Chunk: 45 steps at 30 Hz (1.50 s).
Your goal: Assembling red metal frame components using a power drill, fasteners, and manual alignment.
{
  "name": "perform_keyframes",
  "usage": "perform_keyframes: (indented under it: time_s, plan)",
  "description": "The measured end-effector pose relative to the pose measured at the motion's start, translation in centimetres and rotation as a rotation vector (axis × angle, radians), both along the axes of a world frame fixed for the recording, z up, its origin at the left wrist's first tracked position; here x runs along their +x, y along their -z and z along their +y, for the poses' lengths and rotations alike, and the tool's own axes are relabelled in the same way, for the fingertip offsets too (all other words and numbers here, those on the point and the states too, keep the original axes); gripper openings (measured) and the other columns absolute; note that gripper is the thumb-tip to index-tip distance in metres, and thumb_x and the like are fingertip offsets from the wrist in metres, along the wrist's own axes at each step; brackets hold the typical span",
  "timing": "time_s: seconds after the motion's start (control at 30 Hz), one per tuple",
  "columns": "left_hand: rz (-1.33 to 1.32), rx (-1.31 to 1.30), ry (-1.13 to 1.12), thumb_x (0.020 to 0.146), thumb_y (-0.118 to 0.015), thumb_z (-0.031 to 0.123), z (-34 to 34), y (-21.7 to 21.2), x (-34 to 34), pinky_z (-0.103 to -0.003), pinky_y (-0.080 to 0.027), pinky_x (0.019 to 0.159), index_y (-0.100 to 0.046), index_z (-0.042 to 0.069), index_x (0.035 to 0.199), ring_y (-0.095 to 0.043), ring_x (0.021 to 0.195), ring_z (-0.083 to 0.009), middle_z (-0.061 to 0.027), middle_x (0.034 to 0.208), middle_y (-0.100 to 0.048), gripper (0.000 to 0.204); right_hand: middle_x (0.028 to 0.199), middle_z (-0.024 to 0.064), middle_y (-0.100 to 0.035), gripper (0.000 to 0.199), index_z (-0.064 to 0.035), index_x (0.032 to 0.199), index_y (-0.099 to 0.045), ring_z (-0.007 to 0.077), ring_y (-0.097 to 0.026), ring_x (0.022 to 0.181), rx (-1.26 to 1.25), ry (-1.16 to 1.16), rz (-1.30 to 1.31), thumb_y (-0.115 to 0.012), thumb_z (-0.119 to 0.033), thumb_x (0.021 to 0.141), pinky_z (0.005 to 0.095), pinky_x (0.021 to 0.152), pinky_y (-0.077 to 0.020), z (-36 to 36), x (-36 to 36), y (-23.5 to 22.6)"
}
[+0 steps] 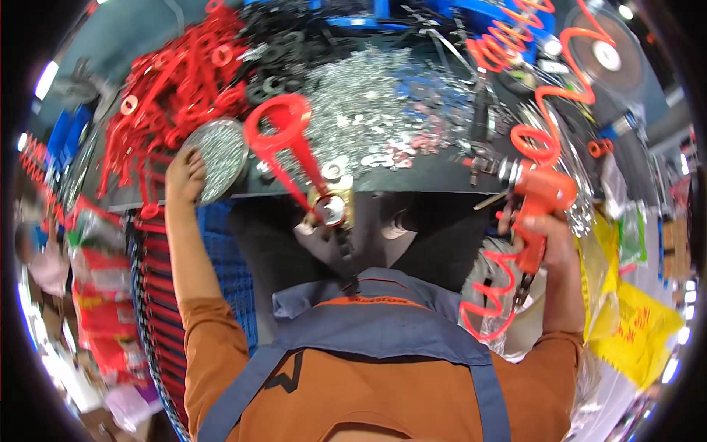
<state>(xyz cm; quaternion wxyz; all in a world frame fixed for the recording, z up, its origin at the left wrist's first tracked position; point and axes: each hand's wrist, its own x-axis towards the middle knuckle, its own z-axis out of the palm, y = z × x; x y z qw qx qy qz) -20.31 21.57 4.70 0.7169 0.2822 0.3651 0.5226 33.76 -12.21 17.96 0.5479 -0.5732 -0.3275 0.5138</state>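
Observation:
My right hand is wrapped round the grip of an orange pistol-shaped air tool, its metal nose pointing left over the table edge. At the left, my left hand is closed with curled fingers at the left rim of a round dish full of small silver parts. Whatever those fingers hold is hidden. Between my hands, a red plastic piece with a ring-shaped end and two long arms stands tilted. Its lower end sits in a small metal fixture at the table's front edge; neither hand touches it.
A heap of red plastic pieces lies at the left, with black rings beside it. Silver hardware spreads over the dark table's middle. An orange coiled hose hangs at the right, above metal rods. Yellow bags stand beyond my right arm.

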Motion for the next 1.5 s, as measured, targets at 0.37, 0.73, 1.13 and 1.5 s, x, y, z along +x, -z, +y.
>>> perform_keyframes:
  time_s: [0.37,0.73,1.13,1.5]
  plan:
    - [-0.233,-0.151,0.269,0.093,-0.058,0.017,-22.3,-1.0,11.7,-0.013,-0.025,0.04,-0.056,0.0,0.105,-0.042,0.059,-0.006,-0.0024,0.087,-0.056,0.021,0.083,0.0203,-0.061,0.055,0.0035,0.12,-0.049,0.0202,-0.06,0.057,-0.099,-0.608,0.204,-0.067,-0.012,0.07,0.0231,0.037,-0.0422,3.5,-11.8,1.8]
    - [-0.368,-0.205,0.358,0.095,-0.057,0.023,-24.3,-1.7,14.5,-0.016,-0.024,0.043,-0.059,0.005,0.092,-0.032,0.054,-0.001,0.0028,0.08,-0.054,0.018,0.089,0.014,-0.061,0.048,0.0008,0.122,-0.05,0.0154,-0.059,0.067,-0.106,-0.595,0.146,-0.068,-0.008,0.079,0.0208,0.044,-0.042,3.7,-13.2,3.3]
    - [-0.068,0.017,0.185,0.098,-0.053,0.027,-25.8,-0.9,17.1,-0.019,-0.027,0.048,-0.058,0.005,0.09,-0.033,0.054,-0.0028,0.0034,0.067,-0.044,0.024,0.09,0.0091,-0.064,0.033,-0.0006,0.113,-0.057,0.014,-0.063,0.075,0.024,-0.651,0.028,-0.068,0.0,0.082,0.0269,0.065,-0.051,2.6,-11.7,4.3]
    - [1.171,1.163,-0.105,0.076,-0.071,0.006,-24.3,2.9,18.9,-0.031,-0.041,0.042,-0.063,0.003,0.103,-0.053,0.05,-0.0198,-0.0049,0.062,-0.053,0.028,0.089,0.0084,-0.064,0.048,-0.002,0.127,-0.047,0.0102,-0.062,0.067,-0.095,-0.591,-0.265,-0.066,-0.002,0.082,0.0225,0.046,-0.0484,7.0,-9.6,2.0]
